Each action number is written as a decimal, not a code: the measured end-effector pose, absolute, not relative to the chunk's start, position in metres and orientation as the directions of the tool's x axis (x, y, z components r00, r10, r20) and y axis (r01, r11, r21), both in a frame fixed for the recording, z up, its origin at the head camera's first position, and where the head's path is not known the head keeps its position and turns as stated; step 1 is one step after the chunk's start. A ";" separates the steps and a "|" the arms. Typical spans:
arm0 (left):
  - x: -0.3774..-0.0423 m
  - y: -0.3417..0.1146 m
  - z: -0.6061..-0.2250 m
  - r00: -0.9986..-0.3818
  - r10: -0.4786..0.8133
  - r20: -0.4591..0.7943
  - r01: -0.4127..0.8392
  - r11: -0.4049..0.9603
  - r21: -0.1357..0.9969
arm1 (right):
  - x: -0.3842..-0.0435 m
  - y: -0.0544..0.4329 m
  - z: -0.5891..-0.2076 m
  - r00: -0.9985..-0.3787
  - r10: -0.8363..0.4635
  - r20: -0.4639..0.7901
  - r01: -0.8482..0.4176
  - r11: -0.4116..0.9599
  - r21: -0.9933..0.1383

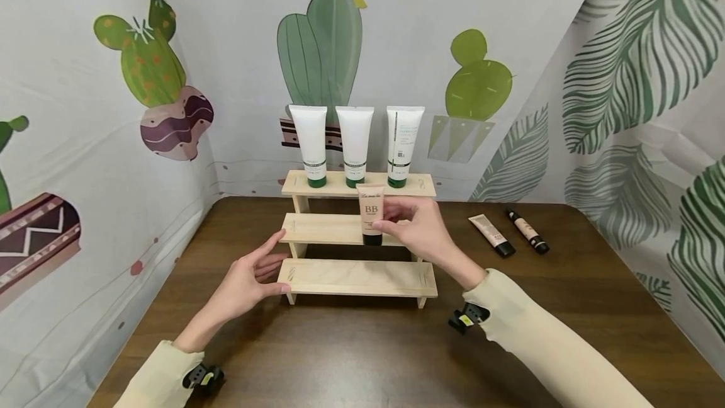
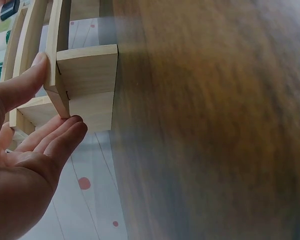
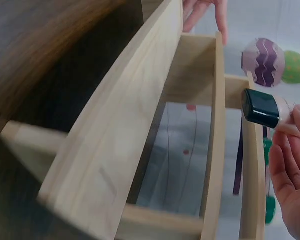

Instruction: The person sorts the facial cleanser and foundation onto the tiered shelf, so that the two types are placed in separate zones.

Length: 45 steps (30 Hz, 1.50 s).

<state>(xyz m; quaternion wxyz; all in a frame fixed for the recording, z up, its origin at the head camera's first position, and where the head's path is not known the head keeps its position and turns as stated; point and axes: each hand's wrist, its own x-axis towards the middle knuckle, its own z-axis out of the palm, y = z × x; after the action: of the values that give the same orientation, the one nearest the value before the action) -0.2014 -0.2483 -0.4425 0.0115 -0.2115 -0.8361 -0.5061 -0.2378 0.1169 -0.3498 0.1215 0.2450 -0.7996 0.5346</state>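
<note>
My right hand pinches a small beige BB cream tube between thumb and fingers, upright with its black cap down, at the middle shelf of a three-tier wooden display stand. In the right wrist view, the black cap shows beside the shelves. My left hand holds the stand's left end. Its thumb lies against the lower shelf's edge and an index fingertip reaches the middle shelf. On the top shelf stand three white tubes with green caps: a left one, a middle one and a right one.
To the right of the stand, another beige tube and a slim black-capped tube lie on the brown wooden table. Behind the table hangs a white cloth printed with cacti and leaves.
</note>
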 end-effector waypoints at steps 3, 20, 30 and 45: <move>-0.202 -0.248 -0.441 -0.910 0.339 0.237 0.366 0.392 0.844 | -0.242 0.103 -0.349 -0.851 -0.252 0.461 -0.522 0.306 -0.796; -0.201 -0.248 -0.441 -0.916 0.335 0.222 0.352 0.403 0.845 | -0.264 0.043 -0.361 -0.850 -0.237 0.471 -0.519 0.224 -0.825; -0.202 -0.249 -0.442 -0.911 0.340 0.233 0.363 0.394 0.844 | -0.271 0.022 -0.364 -0.850 -0.216 0.480 -0.522 0.229 -0.821; -0.202 -0.249 -0.442 -0.911 0.342 0.232 0.361 0.385 0.850 | -0.277 0.007 -0.368 -0.839 -0.223 0.497 -0.540 0.221 -0.812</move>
<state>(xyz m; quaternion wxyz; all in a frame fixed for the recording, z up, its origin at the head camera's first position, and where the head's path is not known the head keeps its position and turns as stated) -0.2020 -0.2492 -0.4419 0.0091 -0.2111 -0.8321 -0.5128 -0.2767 0.0070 -0.3681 0.1383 0.2479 -0.7691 0.5726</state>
